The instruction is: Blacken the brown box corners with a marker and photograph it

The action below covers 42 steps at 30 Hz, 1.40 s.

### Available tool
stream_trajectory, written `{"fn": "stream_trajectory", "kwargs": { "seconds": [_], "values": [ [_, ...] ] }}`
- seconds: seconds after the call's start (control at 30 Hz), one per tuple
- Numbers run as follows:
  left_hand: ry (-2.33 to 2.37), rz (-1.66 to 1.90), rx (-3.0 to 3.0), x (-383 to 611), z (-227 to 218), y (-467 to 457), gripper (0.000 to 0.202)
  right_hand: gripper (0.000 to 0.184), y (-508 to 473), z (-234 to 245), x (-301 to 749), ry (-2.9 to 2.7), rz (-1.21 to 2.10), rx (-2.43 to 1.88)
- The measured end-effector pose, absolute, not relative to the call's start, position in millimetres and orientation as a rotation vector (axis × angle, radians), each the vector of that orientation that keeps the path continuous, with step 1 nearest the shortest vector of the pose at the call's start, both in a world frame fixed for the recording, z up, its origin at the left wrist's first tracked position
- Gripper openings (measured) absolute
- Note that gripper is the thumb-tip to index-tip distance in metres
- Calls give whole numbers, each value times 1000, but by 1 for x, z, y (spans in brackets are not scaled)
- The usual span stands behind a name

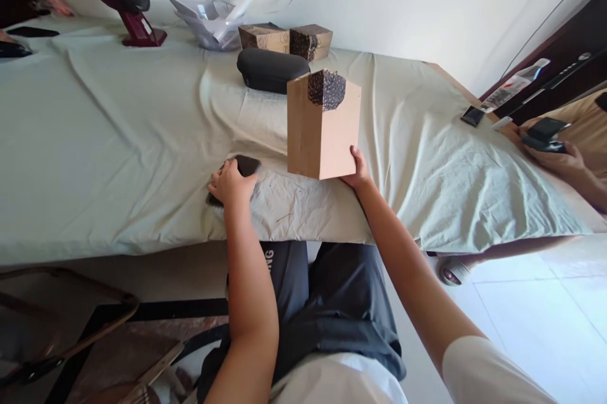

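My right hand [358, 171] grips a cardboard box [339, 132] by its lower right corner and underside, holding it upright above the cloth. Black scribble marks cover the box's top front corner. Farther left, my left hand [232, 181] is closed over a dark phone [249, 165] that lies on the cloth. The thumb and fingers sit at the phone's edges, and the hand hides its middle. Behind the held box lies a black elongated case [272, 70].
Two more cardboard boxes [310, 42], a clear plastic container [215, 24] and a dark red fan [142, 31] stand along the wall. A pale cloth [118, 138] covers the table. At right are a plastic bottle [515, 85] and another person's hand [564, 160] holding a dark object.
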<state>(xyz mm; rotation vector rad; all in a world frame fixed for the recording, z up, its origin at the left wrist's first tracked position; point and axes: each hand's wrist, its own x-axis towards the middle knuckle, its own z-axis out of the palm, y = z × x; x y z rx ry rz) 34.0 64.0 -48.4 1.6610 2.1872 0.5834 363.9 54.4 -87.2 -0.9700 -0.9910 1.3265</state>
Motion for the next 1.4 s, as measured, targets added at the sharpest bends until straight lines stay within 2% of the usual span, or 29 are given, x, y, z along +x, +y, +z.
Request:
{"fn": "stream_trajectory", "kwargs": {
  "seconds": [0.27, 0.43, 0.6, 0.77, 1.03, 1.23, 1.33, 1.4],
  "values": [
    [2166, 523, 1881, 29, -67, 51, 69, 77, 59, -83, 359, -867, 1329, -840],
    [2214, 571, 1958, 37, -77, 25, 67, 79, 57, -80, 357, -846, 1304, -849],
    [2210, 610, 1930, 37, -77, 22, 61, 74, 58, -76, 357, -821, 1299, -856],
    [2201, 683, 1907, 34, -77, 24, 59, 59, 59, -69, 354, -762, 1346, -850],
    [2276, 673, 1804, 45, -73, 27, 61, 59, 59, -70, 355, -857, 1356, -864],
    [2311, 692, 1786, 49, -69, 40, 64, 51, 61, -72, 359, -744, 1435, -792],
    [2112, 871, 2017, 51, -74, 7, 52, 63, 62, -75, 358, -722, 1442, -745],
    [1626, 734, 2331, 58, -84, -32, 46, 77, 63, -79, 358, -704, 1447, -709]
  ]
}}
